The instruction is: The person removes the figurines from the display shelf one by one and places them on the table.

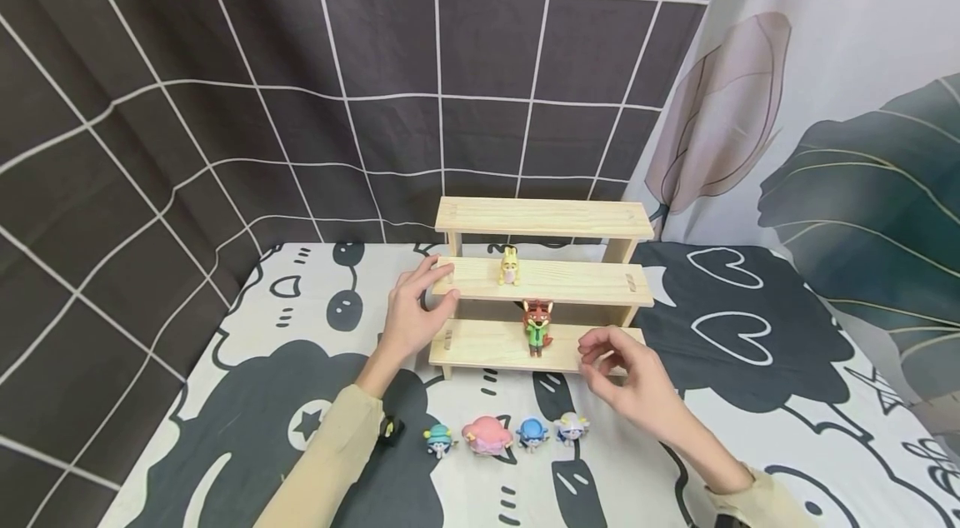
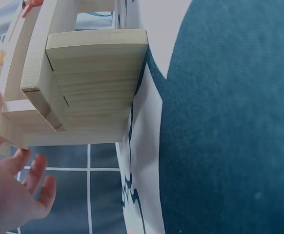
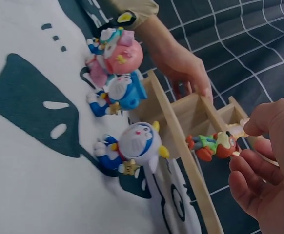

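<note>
A three-tier wooden shelf stands at the middle of the table. A small yellow figure is on its middle tier and a fox figure on the bottom tier. My left hand touches the left end of the middle tier, fingers fairly straight. My right hand hovers at the right end of the bottom tier, just right of the fox figure. Its fingers are loosely curled and hold nothing.
Several small figures stand in a row on the patterned cloth in front of the shelf: a teal one, a pink one, a blue one, a white one. A dark grid curtain hangs behind, a leaf-print curtain at right.
</note>
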A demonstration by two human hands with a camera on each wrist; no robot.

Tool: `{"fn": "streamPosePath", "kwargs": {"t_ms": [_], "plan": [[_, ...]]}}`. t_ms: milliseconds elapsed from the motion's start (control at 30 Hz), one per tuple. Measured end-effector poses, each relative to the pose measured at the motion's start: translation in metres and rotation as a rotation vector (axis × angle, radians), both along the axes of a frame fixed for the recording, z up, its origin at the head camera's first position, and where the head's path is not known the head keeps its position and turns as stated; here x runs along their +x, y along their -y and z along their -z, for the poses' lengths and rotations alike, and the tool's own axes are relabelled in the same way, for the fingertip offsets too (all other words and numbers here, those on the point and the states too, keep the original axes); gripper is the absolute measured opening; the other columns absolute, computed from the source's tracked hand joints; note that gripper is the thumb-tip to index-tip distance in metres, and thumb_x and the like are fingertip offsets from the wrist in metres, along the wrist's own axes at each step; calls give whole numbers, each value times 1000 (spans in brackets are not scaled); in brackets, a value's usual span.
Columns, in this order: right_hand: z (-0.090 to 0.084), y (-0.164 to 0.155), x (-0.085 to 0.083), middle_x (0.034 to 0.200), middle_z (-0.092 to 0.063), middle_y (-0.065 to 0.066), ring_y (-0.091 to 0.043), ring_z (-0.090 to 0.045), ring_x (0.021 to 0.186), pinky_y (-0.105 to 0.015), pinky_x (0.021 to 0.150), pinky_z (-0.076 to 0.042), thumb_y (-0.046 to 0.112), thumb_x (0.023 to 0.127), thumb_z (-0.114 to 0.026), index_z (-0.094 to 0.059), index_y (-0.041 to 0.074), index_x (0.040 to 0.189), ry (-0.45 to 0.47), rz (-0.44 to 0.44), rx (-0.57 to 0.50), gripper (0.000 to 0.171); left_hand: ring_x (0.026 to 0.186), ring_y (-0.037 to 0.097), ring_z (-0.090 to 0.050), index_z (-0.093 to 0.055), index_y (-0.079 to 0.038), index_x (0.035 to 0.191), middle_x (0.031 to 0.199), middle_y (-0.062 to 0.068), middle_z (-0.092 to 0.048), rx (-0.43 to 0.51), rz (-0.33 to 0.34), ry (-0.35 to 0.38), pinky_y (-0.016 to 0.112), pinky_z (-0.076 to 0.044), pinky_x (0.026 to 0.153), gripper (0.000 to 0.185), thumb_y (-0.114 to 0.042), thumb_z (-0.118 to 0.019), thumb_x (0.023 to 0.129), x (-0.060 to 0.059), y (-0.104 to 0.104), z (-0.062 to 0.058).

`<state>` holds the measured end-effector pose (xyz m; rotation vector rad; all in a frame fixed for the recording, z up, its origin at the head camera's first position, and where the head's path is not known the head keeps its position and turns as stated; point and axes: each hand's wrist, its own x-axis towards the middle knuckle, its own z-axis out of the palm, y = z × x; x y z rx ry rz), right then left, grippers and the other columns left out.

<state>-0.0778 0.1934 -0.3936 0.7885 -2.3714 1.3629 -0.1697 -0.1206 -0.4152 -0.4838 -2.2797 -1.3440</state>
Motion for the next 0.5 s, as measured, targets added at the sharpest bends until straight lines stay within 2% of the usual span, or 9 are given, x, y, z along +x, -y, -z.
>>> {"fn": "streamPosePath", "kwargs": {"t_ms": [367, 500], "plan": [[-8, 6, -16, 95, -66, -11, -18, -63, 82, -21, 63, -51, -17, 76, -75, -63, 0, 110, -59, -1, -37, 40, 120, 38, -53, -71, -5, 123, 142, 19, -54, -1, -3, -1, 54, -47, 95, 39, -11, -75, 85, 0, 0, 2], [-13, 9, -22, 97, -66, -7, -17, -64, 83, -21, 64, -50, -17, 77, -74, -62, -1, 111, -62, 5, -34, 40, 120, 37, -53, -71, -5, 123, 143, 17, -54, -1, -4, 6, 54, -46, 96, 39, -12, -75, 85, 0, 0, 2]]}}
